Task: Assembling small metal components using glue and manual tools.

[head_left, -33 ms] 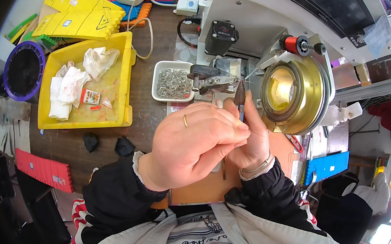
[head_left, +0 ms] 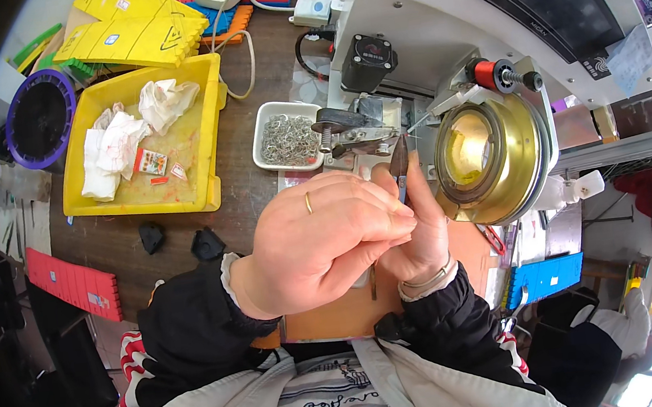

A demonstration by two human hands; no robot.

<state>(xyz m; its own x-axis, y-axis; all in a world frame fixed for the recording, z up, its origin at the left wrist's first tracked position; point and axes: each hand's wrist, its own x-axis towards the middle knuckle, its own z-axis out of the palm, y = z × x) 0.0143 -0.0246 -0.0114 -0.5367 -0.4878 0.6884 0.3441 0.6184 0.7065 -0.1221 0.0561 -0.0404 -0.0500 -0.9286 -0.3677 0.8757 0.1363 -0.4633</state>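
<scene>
My left hand (head_left: 326,236), with a gold ring on one finger, is closed in a pinch in front of my right hand. Whatever its fingertips hold, if anything, is hidden or too small to name. My right hand (head_left: 424,232) grips a narrow dark pointed tool (head_left: 399,161) with a metallic lower part. The tool points up toward the machine's small metal clamp mechanism (head_left: 367,136), and my left hand covers its lower end. Just left of the mechanism, a white dish (head_left: 263,156) contains many small metal rings or clips.
A brass-coloured wheel (head_left: 524,141) and red thread spool (head_left: 495,76) are on the machine at right. On the left, a yellow tray (head_left: 212,160) holds crumpled white cloths. Two black pieces (head_left: 151,238) lie on the table. A blue comb-edged board (head_left: 545,279) lies at right.
</scene>
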